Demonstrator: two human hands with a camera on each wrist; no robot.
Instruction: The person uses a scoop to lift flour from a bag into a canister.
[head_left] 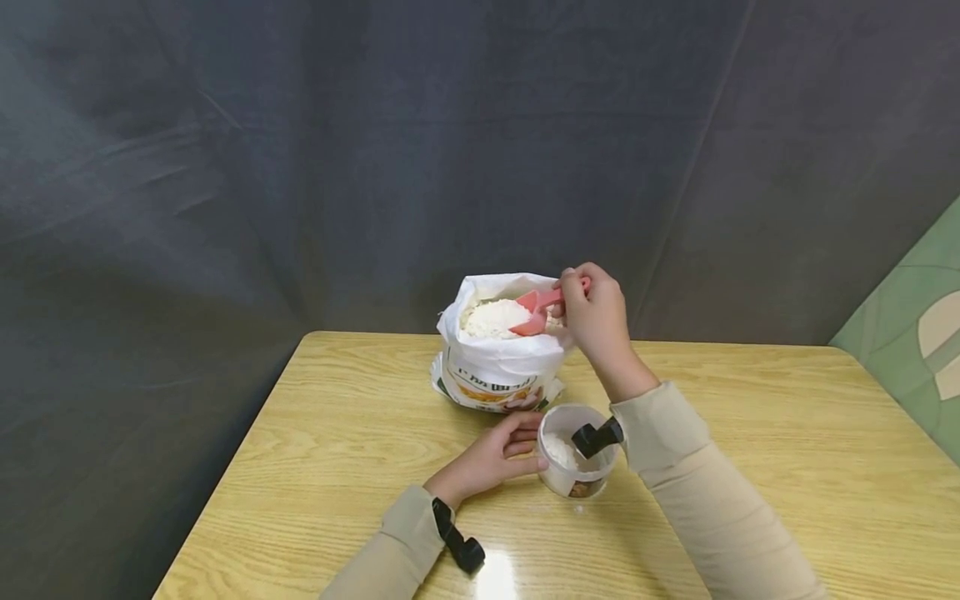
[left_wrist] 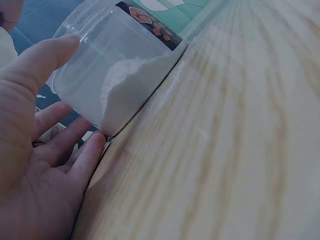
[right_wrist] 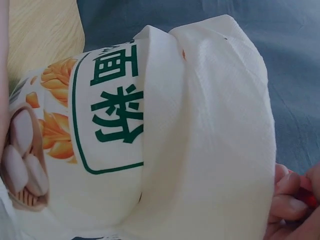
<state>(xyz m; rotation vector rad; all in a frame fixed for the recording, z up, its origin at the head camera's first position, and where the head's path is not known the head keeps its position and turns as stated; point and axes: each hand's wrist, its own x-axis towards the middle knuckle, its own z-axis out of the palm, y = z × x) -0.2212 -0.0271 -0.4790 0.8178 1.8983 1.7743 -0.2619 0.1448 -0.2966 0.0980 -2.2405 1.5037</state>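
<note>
My right hand [head_left: 596, 312] pinches the handle of a pink scoop [head_left: 534, 323] over the mouth of a white flour bag [head_left: 502, 358]. The scoop's head lies at the flour [head_left: 495, 318] inside the folded-down rim. In the right wrist view the bag [right_wrist: 200, 130] fills most of the picture, with the fingers [right_wrist: 290, 205] at its edge. My left hand [head_left: 491, 457] rests against the left side of a clear plastic tub [head_left: 558, 482], thumb and fingers spread along its wall. A heap of flour [left_wrist: 125, 85] lies inside the tub, seen through its side in the left wrist view.
Both the bag and the tub stand on a wood-grain table [head_left: 360, 417], the tub in front of the bag. A dark cloth [head_left: 480, 150] hangs behind the table. Small white specks lie by the tub's base. A green patterned surface [head_left: 915, 333] is at the far right.
</note>
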